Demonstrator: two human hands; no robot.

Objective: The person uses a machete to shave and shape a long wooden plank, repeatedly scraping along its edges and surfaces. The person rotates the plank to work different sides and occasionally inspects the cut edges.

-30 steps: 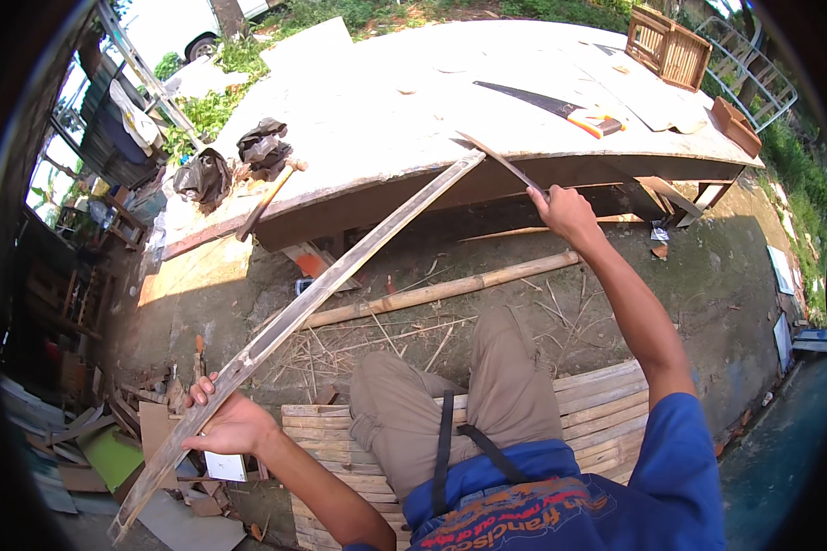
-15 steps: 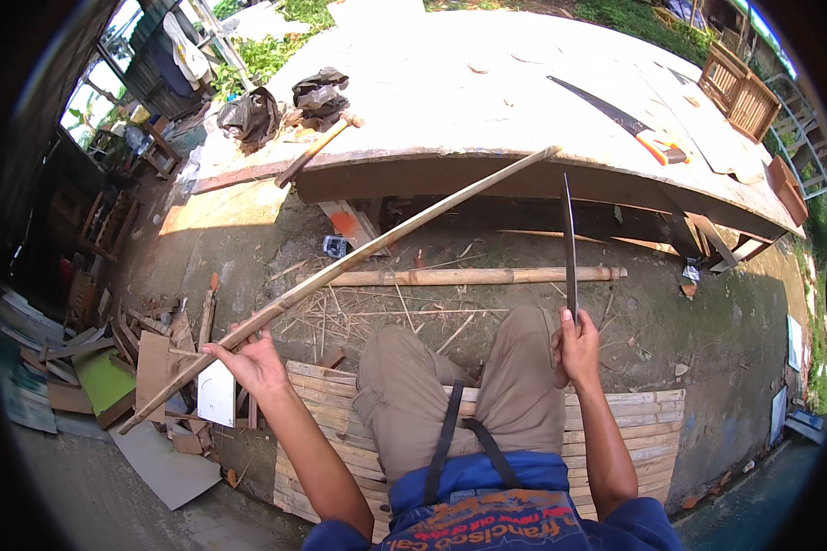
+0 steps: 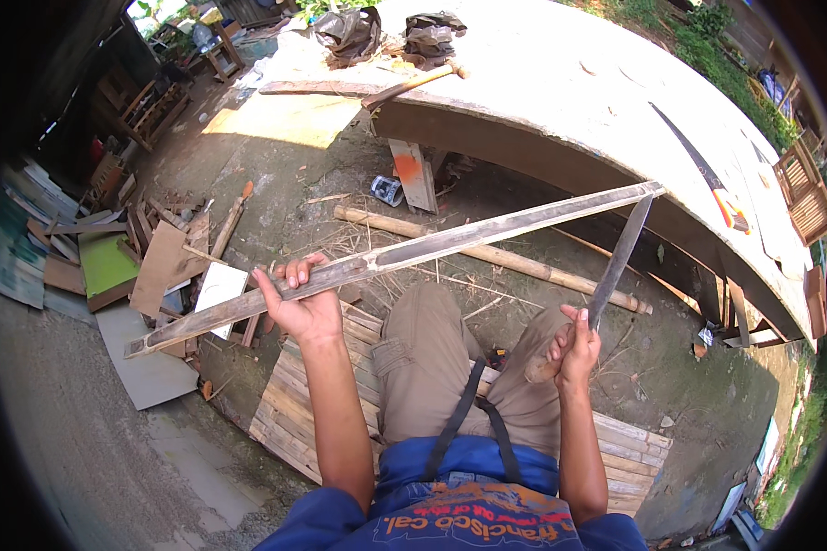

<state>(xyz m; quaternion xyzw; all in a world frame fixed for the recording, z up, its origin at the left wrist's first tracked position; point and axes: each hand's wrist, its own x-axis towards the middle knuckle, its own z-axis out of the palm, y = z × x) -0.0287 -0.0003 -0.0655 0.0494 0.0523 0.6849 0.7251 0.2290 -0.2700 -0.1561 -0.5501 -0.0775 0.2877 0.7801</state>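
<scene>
My left hand (image 3: 305, 308) is closed round a long split bamboo strip (image 3: 469, 236), gripping it toward its near left end. The strip runs slantwise up to the right, its dark hollow inner face and a node showing. In my right hand (image 3: 574, 349) is a machete (image 3: 618, 262), held by its wooden handle with the blade pointing up and away. Its tip overlaps the strip's far end in view; whether they touch I cannot tell. Beyond my knees on the ground lies a bamboo pole (image 3: 515, 259).
A large table (image 3: 542, 83) spans the far side, with a hammer (image 3: 413, 87), a handsaw (image 3: 703, 165) and black plastic bags (image 3: 432, 39) on it. Wood scraps (image 3: 170, 266) are heaped at left. I sit over a bamboo slat platform (image 3: 294, 399). A can (image 3: 387, 190) lies under the table.
The bamboo strip has turned so its hollow face shows, and it lies at a flatter slant. The machete has tilted to the right, its tip now near the strip's far end. The view has shifted.
</scene>
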